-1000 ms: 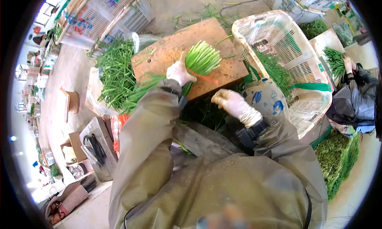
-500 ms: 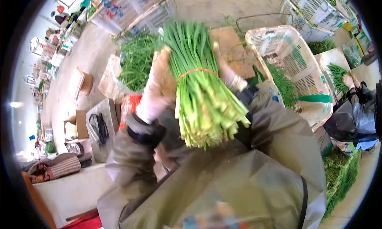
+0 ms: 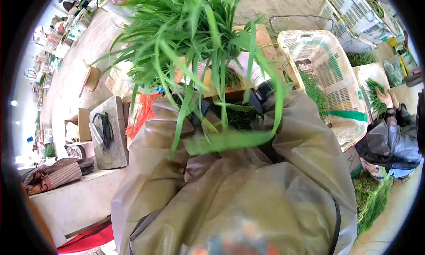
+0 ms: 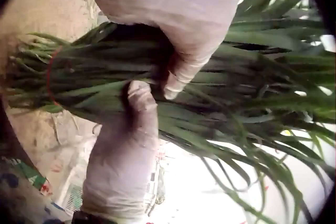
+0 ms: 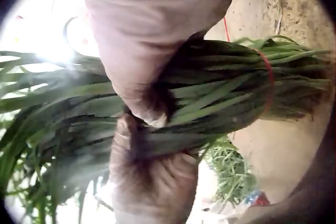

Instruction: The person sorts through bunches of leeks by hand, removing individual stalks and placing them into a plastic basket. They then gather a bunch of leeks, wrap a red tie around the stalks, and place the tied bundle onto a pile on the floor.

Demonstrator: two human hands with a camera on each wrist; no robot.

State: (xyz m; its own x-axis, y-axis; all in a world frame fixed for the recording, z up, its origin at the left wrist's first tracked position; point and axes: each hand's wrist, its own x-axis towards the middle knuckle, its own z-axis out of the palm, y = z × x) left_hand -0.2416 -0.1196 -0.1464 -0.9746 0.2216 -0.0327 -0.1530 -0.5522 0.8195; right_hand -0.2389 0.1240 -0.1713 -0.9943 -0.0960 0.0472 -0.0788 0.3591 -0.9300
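A thick bundle of green chives, tied with a red band near its cut ends, is held up in front of me with its leaf tips toward the head camera. The leaves hide most of both gloved hands in the head view. In the left wrist view my left hand curls over the bundle from above, and my right hand grips it from below. The right wrist view shows the same hold: right hand wrapped round the stalks, left hand under them, red band at the right.
A wooden board lies beyond the bundle, with a white plastic crate holding greens to its right. Another person sits at the right beside a green heap. A metal tray with black tools is at the left.
The bundle came off the wooden board, rose toward my face and turned over: its cut ends pointed at the camera half a second ago, now its leaves do. Both hands now grip it.
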